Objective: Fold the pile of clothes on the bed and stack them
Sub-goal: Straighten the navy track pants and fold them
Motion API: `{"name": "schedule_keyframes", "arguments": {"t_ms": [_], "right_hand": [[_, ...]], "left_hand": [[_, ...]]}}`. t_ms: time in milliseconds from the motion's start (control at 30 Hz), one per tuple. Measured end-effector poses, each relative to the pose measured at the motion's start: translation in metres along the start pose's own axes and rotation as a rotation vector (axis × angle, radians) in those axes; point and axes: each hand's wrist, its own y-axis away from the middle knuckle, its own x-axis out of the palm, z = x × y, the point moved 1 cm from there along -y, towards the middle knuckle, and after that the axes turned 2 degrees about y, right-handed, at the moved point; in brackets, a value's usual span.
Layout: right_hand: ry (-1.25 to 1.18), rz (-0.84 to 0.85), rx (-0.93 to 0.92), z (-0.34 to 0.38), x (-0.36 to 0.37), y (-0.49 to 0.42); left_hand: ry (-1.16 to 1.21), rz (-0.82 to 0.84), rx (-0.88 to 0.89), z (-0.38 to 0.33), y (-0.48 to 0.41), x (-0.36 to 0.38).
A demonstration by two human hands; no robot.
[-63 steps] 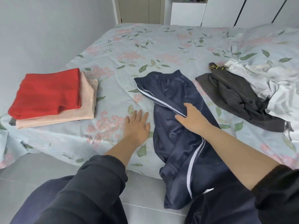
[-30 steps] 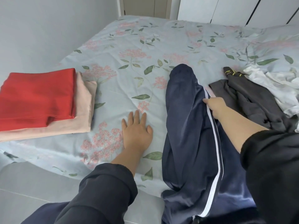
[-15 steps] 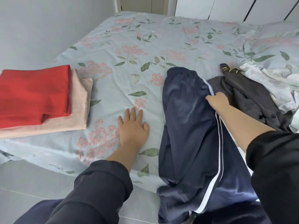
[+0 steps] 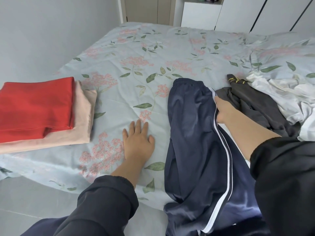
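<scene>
At frame centre, the right hand (image 4: 223,111) is pinching the navy white-striped satin trousers (image 4: 192,133); the left hand (image 4: 138,142) is resting flat, fingers spread, on the floral bed (image 4: 153,53).

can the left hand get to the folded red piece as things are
Probably yes. The left hand lies flat and empty on the sheet, with only bare sheet between it and the red piece, which tops the pink piece, uncovered. The right hand grips the navy trousers.
</scene>
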Motion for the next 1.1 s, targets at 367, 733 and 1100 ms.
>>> {"name": "schedule_keyframes", "arguments": {"t_ms": [367,733,1100], "right_hand": [[0.255,0.428,-0.180,0.045,0.008,0.067],[1.051,1.107,-0.412,0.067,0.019,0.167],[1.083,0.985,-0.537,0.050,0.021,0.189]], "left_hand": [[0.171,0.104,0.015,0.007,-0.003,-0.013],[1.193,0.603,0.148,0.003,-0.015,-0.158],[0.854,0.766,0.320,-0.005,0.035,-0.170]]}}
